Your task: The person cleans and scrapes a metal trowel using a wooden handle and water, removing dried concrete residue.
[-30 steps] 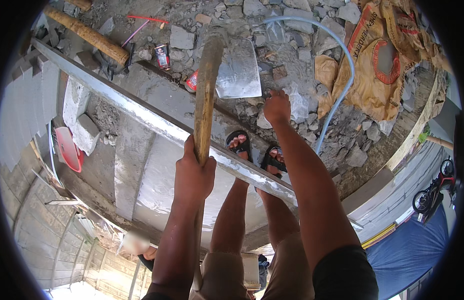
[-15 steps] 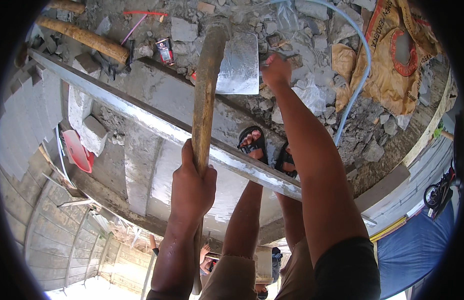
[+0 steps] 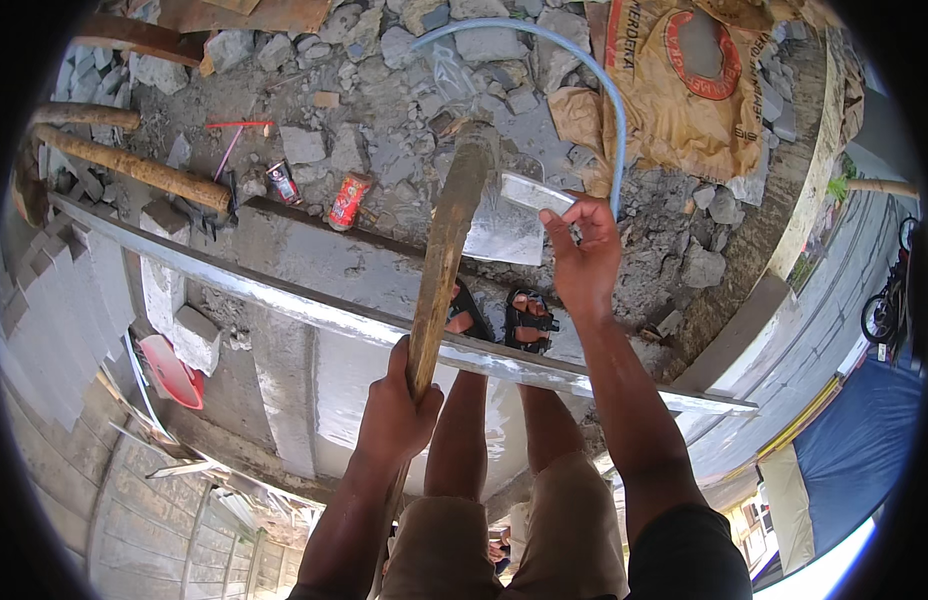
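Note:
My left hand (image 3: 396,418) is wrapped round the long wooden handle of a hoe (image 3: 444,260). The handle slants up and away to a mud-caked head. Its flat metal blade (image 3: 509,242) lies beyond my feet, partly behind the handle. In my right hand (image 3: 589,250), thumb and fingers pinch one end of a flat, pale grey rectangular piece (image 3: 532,194). That piece is over the blade's far right part; whether it touches the metal I cannot tell.
A long pale metal bar (image 3: 254,285) crosses in front of my shins. Broken rubble (image 3: 384,110) covers the far ground, with a red can (image 3: 348,201), a light blue hose (image 3: 620,130) and a brown paper sack (image 3: 674,130). Wooden poles (image 3: 134,165) and a red scoop-like container (image 3: 172,371) are at left.
My view has shifted, so the ground appears lower and further left. My right hand has come nearer to me beside the blade, and the pale piece now shows clearly. My left hand keeps its grip.

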The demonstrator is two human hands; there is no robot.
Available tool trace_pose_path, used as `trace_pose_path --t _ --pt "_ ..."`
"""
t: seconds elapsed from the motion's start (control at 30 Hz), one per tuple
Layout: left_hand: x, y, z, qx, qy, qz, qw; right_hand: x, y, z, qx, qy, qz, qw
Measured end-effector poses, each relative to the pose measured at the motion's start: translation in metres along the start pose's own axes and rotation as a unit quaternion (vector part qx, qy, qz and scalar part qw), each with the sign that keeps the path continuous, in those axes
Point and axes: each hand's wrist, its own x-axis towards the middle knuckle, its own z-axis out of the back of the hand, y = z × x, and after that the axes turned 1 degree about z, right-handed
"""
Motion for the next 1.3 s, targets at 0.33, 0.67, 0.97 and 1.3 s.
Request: trace_pose_path --t 0.33,0.67,0.97,1.3 --pt "0.056 -0.050 -0.090 -0.192 0.145 0.082 0.967 -0.025 -0.060 0.029 -0.184 -0.055 -0.063 0.979" --pt "0.053 -0.065 -0.155 -0.196 0.142 0.142 0.960 -0.053 -0.061 0.048 -0.362 0.043 0.024 0.931" --pt "0.054 -0.059 -0.157 -0.182 0.124 0.137 0.966 -0.031 -0.062 0.021 -0.399 0.039 0.012 0.916" --pt "0.057 -0.058 -0.150 -0.197 0.125 0.158 0.959 -0.034 -0.066 0.005 -0.405 0.007 0.020 0.914"
